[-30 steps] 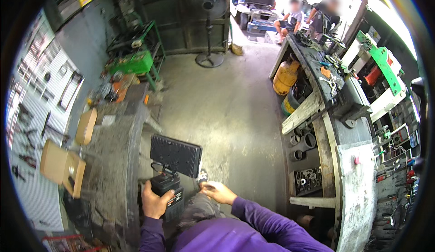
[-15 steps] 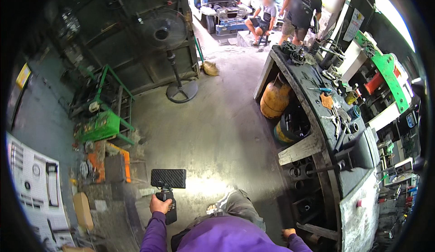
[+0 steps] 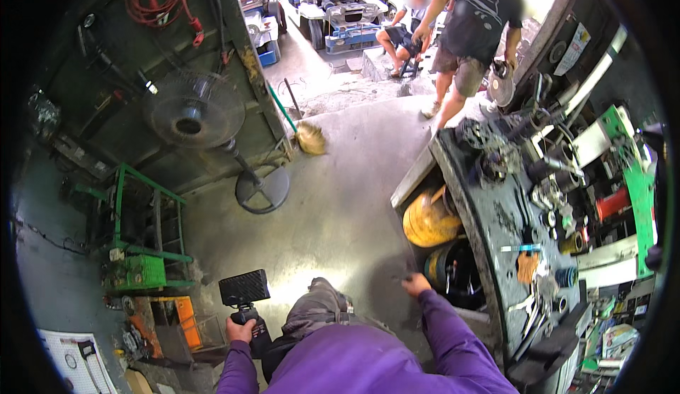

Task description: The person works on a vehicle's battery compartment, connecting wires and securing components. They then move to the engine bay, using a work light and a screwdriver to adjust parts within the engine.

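Observation:
My left hand (image 3: pixel 239 329) is closed on the black battery-like base (image 3: pixel 256 334) of a portable light, whose black ribbed panel (image 3: pixel 242 288) sits on top; a bright patch shows on the floor beyond it. My right hand (image 3: pixel 415 285) is out to the right beside the bench (image 3: pixel 438 153), fingers curled, with something small and dark at the fingertips that I cannot make out. My trousered leg (image 3: pixel 317 302) is between the two hands.
A pedestal fan (image 3: pixel 188 125), broom (image 3: pixel 312 138) and green metal rack (image 3: pixel 142 270) stand left. The cluttered bench holds tools, with a yellow gas cylinder (image 3: pixel 431 220) beneath. A walking person (image 3: pixel 471 26) and a seated person (image 3: pixel 405 40) are at the doorway, vehicles (image 3: pixel 333 19) outside.
I have moved forward toward the doorway with the light still in my left hand. My right hand has swung up beside the bench. The standing person has come nearer.

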`<action>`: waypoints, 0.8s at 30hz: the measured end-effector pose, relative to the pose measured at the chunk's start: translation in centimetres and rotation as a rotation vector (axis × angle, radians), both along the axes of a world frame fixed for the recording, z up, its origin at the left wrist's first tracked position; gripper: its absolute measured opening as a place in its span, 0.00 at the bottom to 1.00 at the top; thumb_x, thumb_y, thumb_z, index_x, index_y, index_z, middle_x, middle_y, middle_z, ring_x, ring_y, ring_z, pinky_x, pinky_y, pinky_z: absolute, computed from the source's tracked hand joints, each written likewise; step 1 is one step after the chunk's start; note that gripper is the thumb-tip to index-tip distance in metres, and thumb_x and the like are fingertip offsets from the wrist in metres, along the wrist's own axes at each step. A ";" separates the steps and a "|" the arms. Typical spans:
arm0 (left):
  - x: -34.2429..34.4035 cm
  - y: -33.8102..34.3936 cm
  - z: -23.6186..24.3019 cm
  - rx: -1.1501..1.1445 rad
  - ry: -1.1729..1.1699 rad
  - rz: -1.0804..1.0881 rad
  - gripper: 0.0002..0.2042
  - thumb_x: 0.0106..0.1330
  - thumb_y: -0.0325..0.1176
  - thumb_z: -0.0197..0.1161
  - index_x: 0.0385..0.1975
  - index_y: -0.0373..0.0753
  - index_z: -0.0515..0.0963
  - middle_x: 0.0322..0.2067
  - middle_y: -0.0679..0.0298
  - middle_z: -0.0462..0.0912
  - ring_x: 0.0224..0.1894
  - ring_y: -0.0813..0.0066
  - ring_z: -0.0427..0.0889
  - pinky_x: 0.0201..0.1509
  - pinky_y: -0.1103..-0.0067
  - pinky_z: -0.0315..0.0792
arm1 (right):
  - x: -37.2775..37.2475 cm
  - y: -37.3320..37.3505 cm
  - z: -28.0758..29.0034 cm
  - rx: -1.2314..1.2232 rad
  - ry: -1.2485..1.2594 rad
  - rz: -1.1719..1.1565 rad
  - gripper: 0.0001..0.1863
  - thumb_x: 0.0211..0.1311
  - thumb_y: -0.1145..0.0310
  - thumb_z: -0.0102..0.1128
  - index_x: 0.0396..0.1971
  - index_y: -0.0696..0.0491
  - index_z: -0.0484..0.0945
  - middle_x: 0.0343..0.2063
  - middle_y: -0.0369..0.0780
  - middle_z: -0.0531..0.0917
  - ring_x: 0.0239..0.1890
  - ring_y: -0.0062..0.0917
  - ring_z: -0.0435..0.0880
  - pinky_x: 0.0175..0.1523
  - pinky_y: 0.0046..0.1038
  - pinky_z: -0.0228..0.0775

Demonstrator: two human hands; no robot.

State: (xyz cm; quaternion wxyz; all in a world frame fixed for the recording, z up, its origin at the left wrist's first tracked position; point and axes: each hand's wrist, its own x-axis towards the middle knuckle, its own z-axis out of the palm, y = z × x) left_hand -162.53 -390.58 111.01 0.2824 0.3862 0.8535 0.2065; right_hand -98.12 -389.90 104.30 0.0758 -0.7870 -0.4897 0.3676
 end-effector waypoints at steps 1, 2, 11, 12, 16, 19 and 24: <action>1.4 3.5 0.1 -0.013 0.030 -0.037 0.34 0.41 0.42 0.84 0.48 0.32 0.78 0.45 0.44 0.88 0.48 0.44 0.88 0.57 0.59 0.80 | 0.8 6.9 1.3 0.132 0.024 -0.011 0.23 0.60 0.54 0.66 0.45 0.59 0.88 0.42 0.56 0.89 0.47 0.50 0.89 0.56 0.44 0.81; 2.7 7.3 0.2 -0.051 0.056 -0.065 0.34 0.41 0.42 0.84 0.48 0.32 0.78 0.45 0.44 0.88 0.49 0.44 0.88 0.57 0.59 0.80 | 1.7 13.2 2.8 0.250 0.110 -0.007 0.23 0.62 0.55 0.66 0.47 0.60 0.87 0.43 0.55 0.89 0.47 0.48 0.89 0.55 0.42 0.81; 18.7 47.2 2.0 -0.068 0.072 -0.362 0.36 0.43 0.48 0.83 0.51 0.37 0.78 0.47 0.46 0.88 0.52 0.44 0.87 0.59 0.57 0.80 | 4.8 45.4 5.9 0.134 0.164 0.044 0.25 0.66 0.54 0.65 0.52 0.59 0.86 0.48 0.53 0.89 0.52 0.45 0.89 0.60 0.39 0.79; 20.8 51.3 3.1 -0.042 0.076 -0.392 0.35 0.43 0.48 0.83 0.51 0.37 0.78 0.47 0.46 0.88 0.52 0.44 0.87 0.59 0.57 0.80 | 5.8 47.0 5.8 0.110 0.133 0.061 0.23 0.66 0.56 0.66 0.52 0.59 0.86 0.48 0.52 0.89 0.52 0.43 0.89 0.59 0.37 0.79; 28.3 66.0 8.6 0.034 -0.002 -0.463 0.39 0.43 0.47 0.83 0.57 0.37 0.77 0.49 0.45 0.88 0.53 0.46 0.87 0.59 0.59 0.80 | 10.7 54.5 4.9 0.037 0.277 -0.191 0.20 0.64 0.61 0.70 0.50 0.60 0.86 0.45 0.50 0.91 0.49 0.36 0.91 0.57 0.33 0.80; 33.5 75.3 11.2 0.194 -0.045 -0.456 0.40 0.43 0.47 0.82 0.58 0.35 0.77 0.48 0.45 0.88 0.51 0.46 0.88 0.57 0.60 0.81 | 14.8 63.0 3.0 0.018 0.198 -0.012 0.21 0.63 0.60 0.70 0.49 0.60 0.87 0.44 0.50 0.91 0.49 0.35 0.91 0.57 0.33 0.81; 39.9 89.7 14.9 0.331 -0.189 -0.344 0.38 0.44 0.42 0.84 0.57 0.32 0.77 0.44 0.45 0.89 0.47 0.47 0.90 0.53 0.62 0.82 | 16.5 83.6 -0.2 -0.250 0.043 0.233 0.27 0.61 0.57 0.70 0.55 0.61 0.85 0.52 0.54 0.88 0.58 0.42 0.87 0.64 0.37 0.77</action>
